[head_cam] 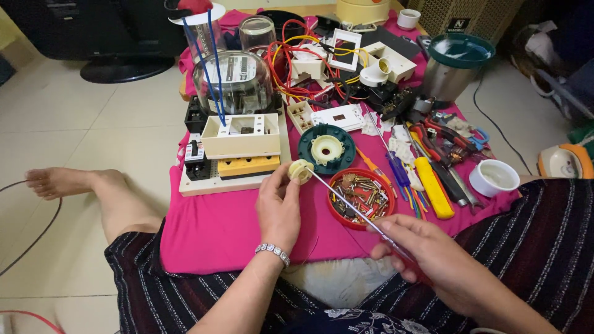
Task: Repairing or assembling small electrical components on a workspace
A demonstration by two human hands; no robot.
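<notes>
The left hand [279,207] pinches a small cream round fitting [301,171] above the pink cloth's [210,232] near edge. The right hand [433,263] grips a red-handled screwdriver [352,210], whose long shaft slants up-left, tip touching the fitting, above the red lid of screws [361,198].

Looking like a home floor doubling as a DIY electrical repair spot. Person is sitting barefoot on the pale tiled floor [93,130], legs spread around a low surface [210,229] that is wearing a pink cloth. Landmark: the glass-domed electricity meter [234,83]. Just in front of it, a beige switch box [241,136] is sitting on a white board. Right of it, red and yellow wires [291,59] are tangling around white sockets. Further right, screwdrivers and pliers [433,161] are lying in a pile. Behind it, a black swivel base [124,68] is standing on the tiles. Far right of it, a clothes iron [566,162] is resting on the floor.
</notes>
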